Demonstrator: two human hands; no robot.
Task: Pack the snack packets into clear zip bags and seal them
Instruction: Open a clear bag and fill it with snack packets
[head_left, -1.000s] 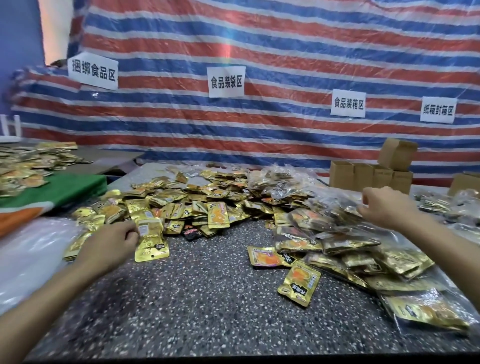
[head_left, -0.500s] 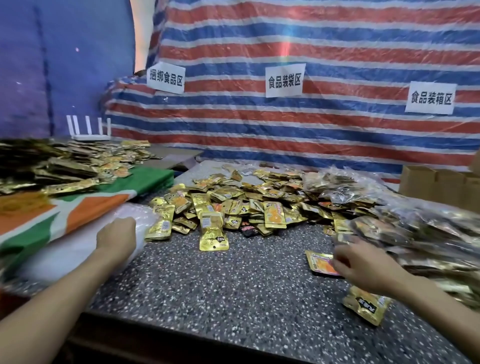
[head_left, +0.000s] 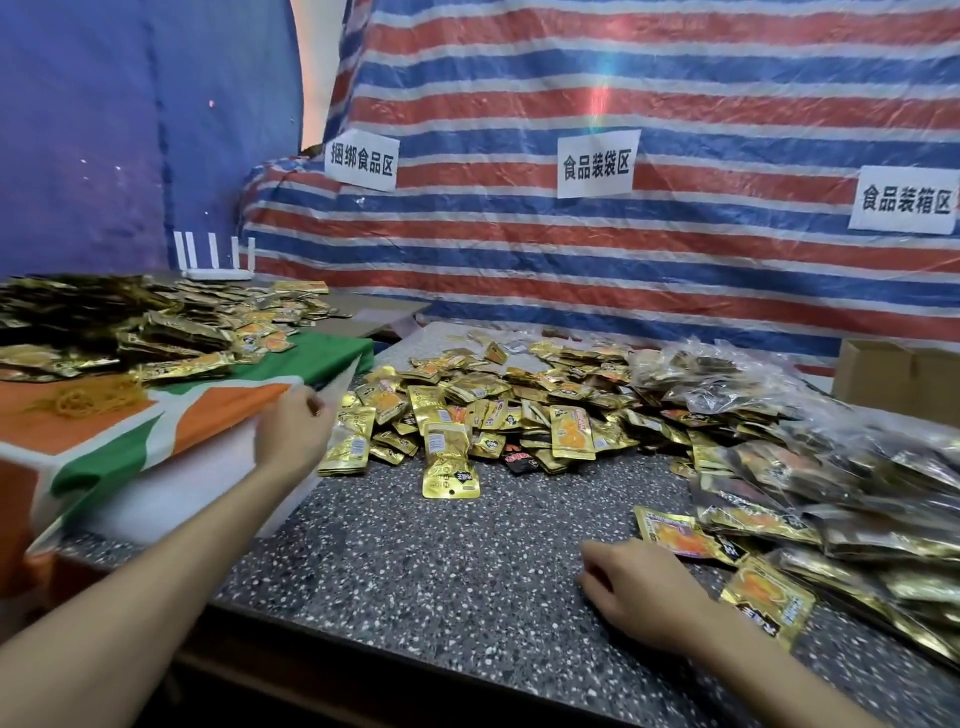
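Note:
Loose gold snack packets (head_left: 493, 410) lie heaped across the middle of the speckled table (head_left: 415, 561). At the left edge a stack of clear zip bags (head_left: 171, 493) sits beside the cloth. My left hand (head_left: 293, 431) pinches the top clear zip bag (head_left: 338, 383) and lifts its corner off the stack. Near the table's front, my right hand (head_left: 634, 587) rests with loosely curled fingers and holds nothing. It lies just short of an orange-printed packet (head_left: 675, 535). Filled clear bags (head_left: 831, 493) are piled at the right.
A side table under an orange, green and white cloth (head_left: 208, 410) carries more gold packets (head_left: 130, 332) and rubber bands (head_left: 78, 402). A cardboard box (head_left: 893, 374) stands at the back right. A striped tarp with a paper sign (head_left: 597, 163) closes the back.
My left hand left the packet pile, went to the bag stack and raised a bag's corner. My right hand drew back from the filled bags to the table's front. The view swung left.

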